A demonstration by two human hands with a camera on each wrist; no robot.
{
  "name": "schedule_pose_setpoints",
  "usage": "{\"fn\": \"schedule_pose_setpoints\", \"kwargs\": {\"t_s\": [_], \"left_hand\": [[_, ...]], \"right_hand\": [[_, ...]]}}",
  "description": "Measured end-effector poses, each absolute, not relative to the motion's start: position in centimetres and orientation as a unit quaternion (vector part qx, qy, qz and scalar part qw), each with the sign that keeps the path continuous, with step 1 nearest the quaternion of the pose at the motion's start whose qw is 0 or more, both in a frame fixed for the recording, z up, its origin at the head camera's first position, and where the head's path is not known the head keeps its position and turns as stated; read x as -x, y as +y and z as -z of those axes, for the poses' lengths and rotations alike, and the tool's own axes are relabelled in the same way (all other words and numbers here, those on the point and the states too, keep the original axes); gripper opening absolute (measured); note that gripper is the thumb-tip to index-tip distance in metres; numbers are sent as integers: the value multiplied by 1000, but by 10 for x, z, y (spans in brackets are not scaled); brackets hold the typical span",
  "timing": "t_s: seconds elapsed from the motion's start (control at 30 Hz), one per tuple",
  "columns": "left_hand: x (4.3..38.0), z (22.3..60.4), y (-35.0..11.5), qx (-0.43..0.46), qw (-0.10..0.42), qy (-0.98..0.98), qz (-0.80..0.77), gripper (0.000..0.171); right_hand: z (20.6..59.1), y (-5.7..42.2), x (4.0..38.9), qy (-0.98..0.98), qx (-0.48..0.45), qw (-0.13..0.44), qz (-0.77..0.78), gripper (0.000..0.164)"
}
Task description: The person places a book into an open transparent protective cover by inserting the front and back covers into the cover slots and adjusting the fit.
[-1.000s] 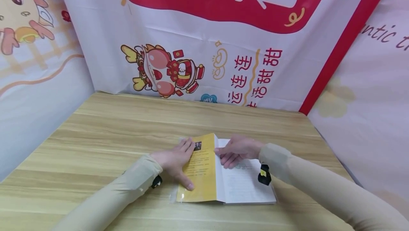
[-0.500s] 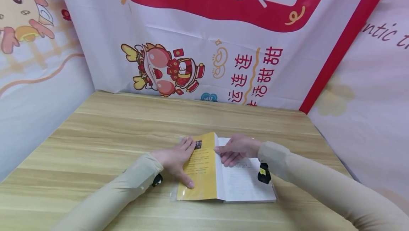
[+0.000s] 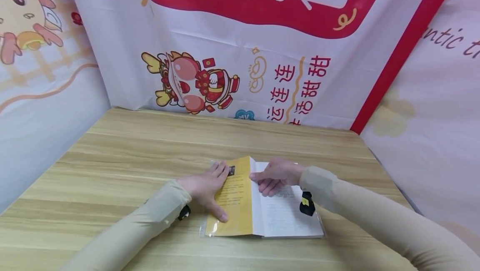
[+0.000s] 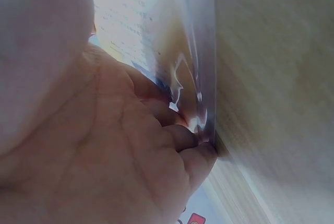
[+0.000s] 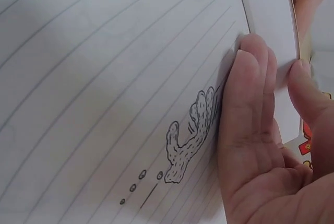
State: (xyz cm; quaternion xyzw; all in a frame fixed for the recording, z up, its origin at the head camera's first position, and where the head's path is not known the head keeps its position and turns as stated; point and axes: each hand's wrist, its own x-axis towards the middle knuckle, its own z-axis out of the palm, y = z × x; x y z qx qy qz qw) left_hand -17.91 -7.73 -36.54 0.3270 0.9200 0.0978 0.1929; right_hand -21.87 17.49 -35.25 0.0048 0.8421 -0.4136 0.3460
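Note:
An open book (image 3: 291,217) lies on the wooden table, a clear plastic cover showing past its edges. Its left side is a yellow printed flap (image 3: 236,198) with a small photo; its right side is a white lined page with a hand-shaped line drawing (image 5: 185,140). My left hand (image 3: 207,187) rests on the flap's left part, thumb spread toward the bottom. In the left wrist view, its fingers (image 4: 182,136) lie by the shiny plastic edge. My right hand (image 3: 278,176) has its thumb at the flap's right edge, while its straight fingers (image 5: 248,88) lie against the page near the gutter.
The wood-grain table (image 3: 157,146) extends around the book. A white and red printed cloth (image 3: 232,38) hangs behind it, with more printed cloth at the left and right. Both forearms wear beige sleeves (image 3: 360,200), with dark wrist devices (image 3: 307,205) below.
Almost nothing differs. The right hand and the flap's right edge have shifted very slightly left; the left hand stays in place.

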Motion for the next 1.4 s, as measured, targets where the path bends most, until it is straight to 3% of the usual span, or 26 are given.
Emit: {"fn": "schedule_pose_setpoints", "kwargs": {"t_s": [1.4], "left_hand": [[176, 364, -74, -325, 183, 924, -83, 139]], "right_hand": [[355, 160, 220, 880, -11, 303, 366, 44]]}}
